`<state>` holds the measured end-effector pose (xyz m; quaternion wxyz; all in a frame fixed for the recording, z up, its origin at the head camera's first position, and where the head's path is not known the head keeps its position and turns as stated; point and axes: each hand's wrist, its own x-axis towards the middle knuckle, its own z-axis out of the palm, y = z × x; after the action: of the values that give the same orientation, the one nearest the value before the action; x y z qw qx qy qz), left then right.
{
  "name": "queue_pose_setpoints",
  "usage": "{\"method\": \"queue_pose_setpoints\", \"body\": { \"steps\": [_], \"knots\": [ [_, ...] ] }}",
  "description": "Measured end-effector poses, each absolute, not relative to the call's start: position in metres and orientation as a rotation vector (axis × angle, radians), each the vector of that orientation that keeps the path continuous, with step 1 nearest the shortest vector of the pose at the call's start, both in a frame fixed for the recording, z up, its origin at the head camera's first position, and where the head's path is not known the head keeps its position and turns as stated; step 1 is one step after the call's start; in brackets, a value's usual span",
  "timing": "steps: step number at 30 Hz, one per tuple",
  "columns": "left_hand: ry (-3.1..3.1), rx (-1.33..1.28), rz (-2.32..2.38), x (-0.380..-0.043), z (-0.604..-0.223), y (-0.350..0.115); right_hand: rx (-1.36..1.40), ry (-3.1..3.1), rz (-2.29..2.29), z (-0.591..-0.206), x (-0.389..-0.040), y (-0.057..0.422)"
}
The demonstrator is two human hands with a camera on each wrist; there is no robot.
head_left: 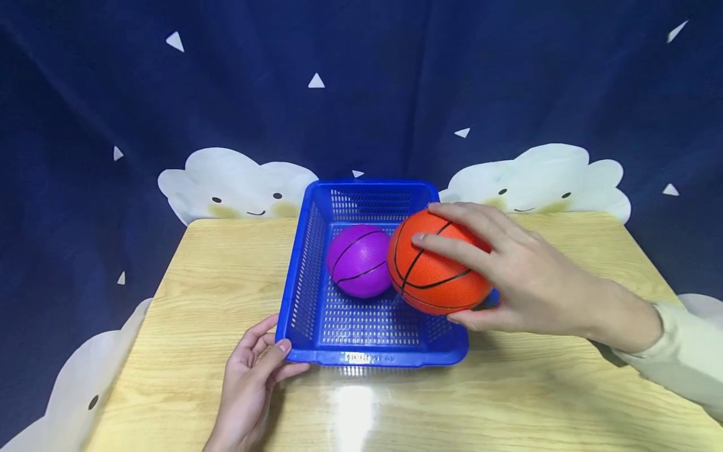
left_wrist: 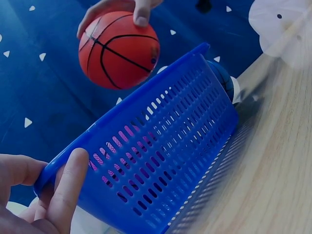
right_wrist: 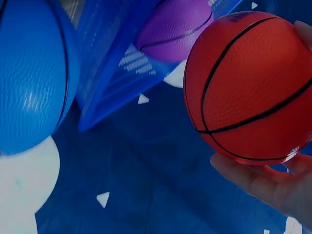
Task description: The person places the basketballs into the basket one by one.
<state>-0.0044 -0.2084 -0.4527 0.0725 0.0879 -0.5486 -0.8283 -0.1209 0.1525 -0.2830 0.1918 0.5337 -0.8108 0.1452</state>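
Note:
My right hand [head_left: 531, 285] grips an orange-red toy basketball [head_left: 432, 276], fingers spread over its top and thumb beneath. The ball is held up over the right side of a blue plastic basket [head_left: 395, 359]. Inside the basket, toward its left side, lies a purple ball [head_left: 358, 260] with black lines. With thumb and fingers my left hand [head_left: 245, 383] pinches the rim at the basket's near left corner. A blue ball [right_wrist: 34, 83] sits outside the basket on its right, mostly hidden behind the orange one in the head view.
The basket stands on a light wooden table [head_left: 226, 270]. Behind the table hangs a dark blue curtain [head_left: 373, 113] printed with white clouds and triangles. Holes run through the basket's walls and floor.

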Motion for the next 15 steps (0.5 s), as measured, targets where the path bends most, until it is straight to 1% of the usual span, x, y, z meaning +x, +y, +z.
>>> {"method": "queue_pose_setpoints", "body": {
  "steps": [10,15],
  "knots": [
    [-1.649,0.231,-2.481,-0.006,-0.450,-0.208,1.567,-2.395,0.444,-0.304,-0.115,0.135],
    [-1.642,0.233,-2.479,-0.005,-0.451,-0.207,1.621,-2.464,0.467,-0.316,-0.118,0.122]
  ]
}}
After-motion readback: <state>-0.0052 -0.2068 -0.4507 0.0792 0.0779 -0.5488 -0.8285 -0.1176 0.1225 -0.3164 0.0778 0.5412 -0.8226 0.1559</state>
